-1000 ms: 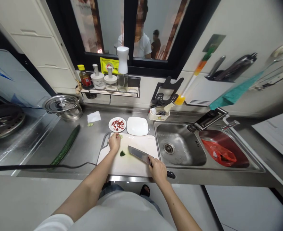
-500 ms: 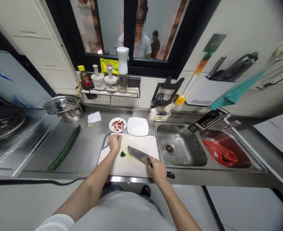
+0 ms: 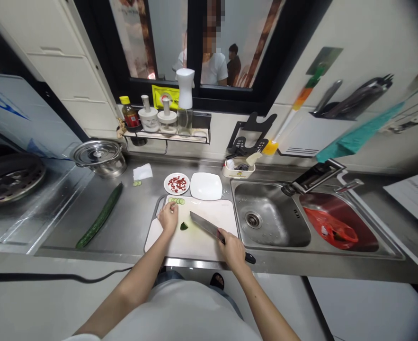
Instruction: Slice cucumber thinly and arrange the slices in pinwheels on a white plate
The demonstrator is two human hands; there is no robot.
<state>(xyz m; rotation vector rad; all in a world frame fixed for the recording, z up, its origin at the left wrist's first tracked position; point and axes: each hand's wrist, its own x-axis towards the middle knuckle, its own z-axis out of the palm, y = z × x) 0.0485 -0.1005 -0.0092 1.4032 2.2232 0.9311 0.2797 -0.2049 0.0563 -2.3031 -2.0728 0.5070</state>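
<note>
Over the left part of a white cutting board (image 3: 209, 246), my left hand (image 3: 168, 218) hovers or rests with its fingers curled; whether anything is between them is too small to make out. Just beyond its fingertips lie several thin cucumber slices (image 3: 176, 201). A dark green cucumber end piece (image 3: 183, 226) sits to the right of that hand. My right hand (image 3: 232, 246) grips a knife (image 3: 205, 224), its blade pointing up and left over the board. A whole cucumber (image 3: 100, 217) lies on the steel counter at the left.
Behind the board stand a plate of red pieces (image 3: 176, 183) and a bare white plate (image 3: 206, 186). A double sink (image 3: 272, 213) is at the right, a lidded pot (image 3: 100, 156) at the back left. Another black handle (image 3: 250, 258) pokes out near my right hand. People show in the window.
My left hand has drawn slightly back toward me, uncovering the row of cucumber slices at the board's far edge. The knife stays in my right hand. The whole view has shifted a little.
</note>
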